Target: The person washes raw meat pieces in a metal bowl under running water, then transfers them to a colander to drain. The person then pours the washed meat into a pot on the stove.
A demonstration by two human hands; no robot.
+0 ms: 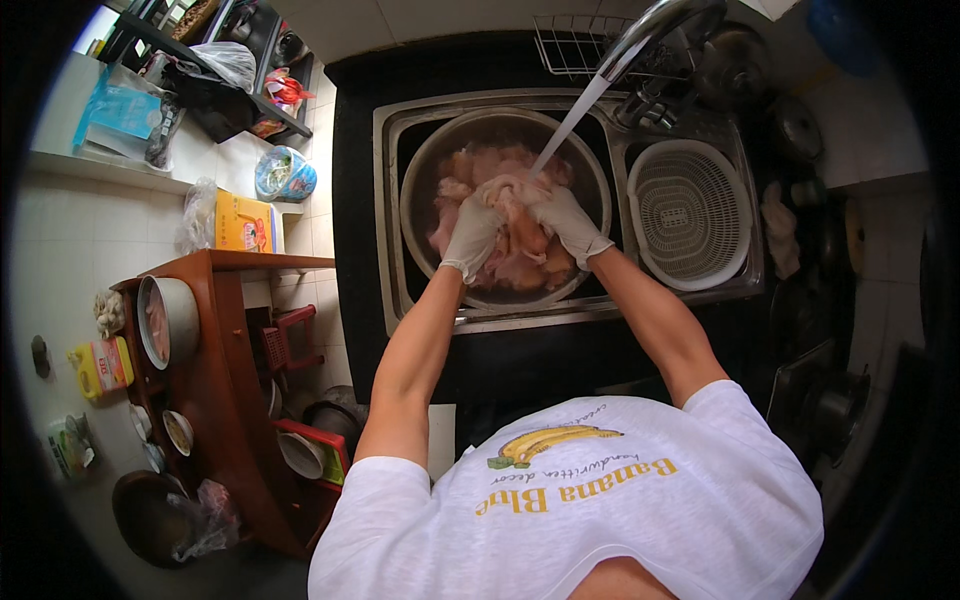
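A large round metal basin (411, 196) sits in the left bowl of a steel double sink (382, 247). Raw poultry pieces (466, 163) lie in it, wet and pinkish. My left hand (475, 229), in a pale thin glove, grips one side of a piece of raw meat (517, 196). On the other side of that same piece, my gloved right hand (574, 225) takes hold. From the curved chrome faucet (622, 52), a stream of water (571, 118) runs down onto the meat just beyond my hands. My fingertips are partly hidden by the meat.
A white plastic colander (637, 217) stands in the right sink bowl. Behind the faucet is a wire rack (555, 45). To the left, a wooden cabinet (225, 330) carries a metal pot (187, 322), a yellow jug (105, 367) and small bowls. A red plastic stool (296, 337) stands on the floor.
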